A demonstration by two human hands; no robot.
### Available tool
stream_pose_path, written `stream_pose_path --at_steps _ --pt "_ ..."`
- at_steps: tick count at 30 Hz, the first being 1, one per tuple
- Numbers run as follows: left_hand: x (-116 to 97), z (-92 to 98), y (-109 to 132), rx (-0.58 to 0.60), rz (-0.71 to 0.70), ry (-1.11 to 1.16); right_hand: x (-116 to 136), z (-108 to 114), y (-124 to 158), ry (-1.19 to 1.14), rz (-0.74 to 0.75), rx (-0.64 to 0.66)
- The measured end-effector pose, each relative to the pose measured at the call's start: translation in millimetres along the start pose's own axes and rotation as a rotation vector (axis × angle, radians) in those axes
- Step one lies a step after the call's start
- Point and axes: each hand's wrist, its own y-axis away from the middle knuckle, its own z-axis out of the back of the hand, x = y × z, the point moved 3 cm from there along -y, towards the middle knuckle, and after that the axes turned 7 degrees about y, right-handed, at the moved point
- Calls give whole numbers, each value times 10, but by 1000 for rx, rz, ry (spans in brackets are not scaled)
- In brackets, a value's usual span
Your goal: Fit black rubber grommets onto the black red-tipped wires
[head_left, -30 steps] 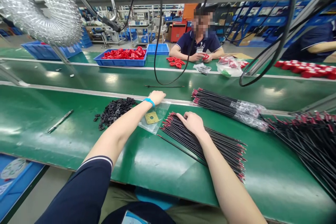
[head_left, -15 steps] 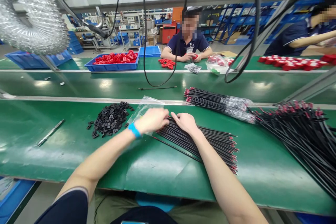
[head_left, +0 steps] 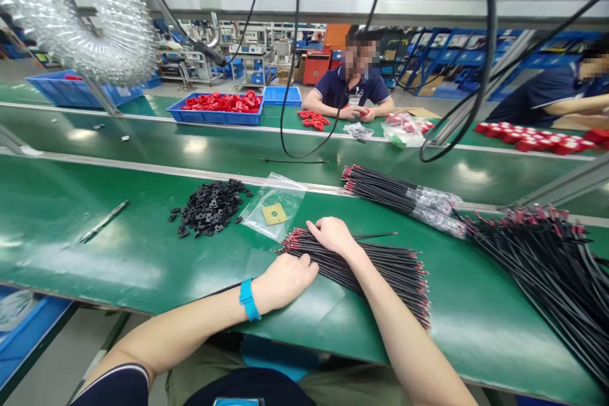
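Note:
A layer of black cables with red-marked ends lies on the green bench in front of me. My right hand is on top of them near their left ends, thumb stretched left, the other fingers curled down over the cables and partly hidden. At the near edge of the layer is my left hand, its fingers closed. A single black cable runs out to the left behind that wrist and appears to be in its grip. Beyond the hands lies a clear plastic bag with a yellow square piece that has a hole.
Small black square parts are heaped left of the bag, and a pen-like silver tool lies farther left. Wrapped cable bundles and a large cable pile are at right. A co-worker sits opposite, behind red parts.
My left hand has come nearer and down from the cables' far left ends to their near edge. The yellow piece in the bag now shows. The view has shifted slightly.

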Motion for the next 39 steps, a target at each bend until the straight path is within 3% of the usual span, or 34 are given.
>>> stream_pose_path --at_steps 7,15,26,29,35,39 --pt "-64 -28 163 -36 28 28 301 -27 79 62 -78 3" --pt "-103 -143 495 -72 144 87 715 -78 253 39 -32 -70" --pt "-86 -31 538 -74 175 139 717 -58 250 -83 -75 -68" --pt "-23 131 585 -98 189 348 705 -67 230 -126 -42 -74" --pt "254 706 689 -176 272 1170 676 -56 231 -186 -17 -131" --pt "484 1012 654 -325 327 1556 662 -81 225 -157 -38 -97"
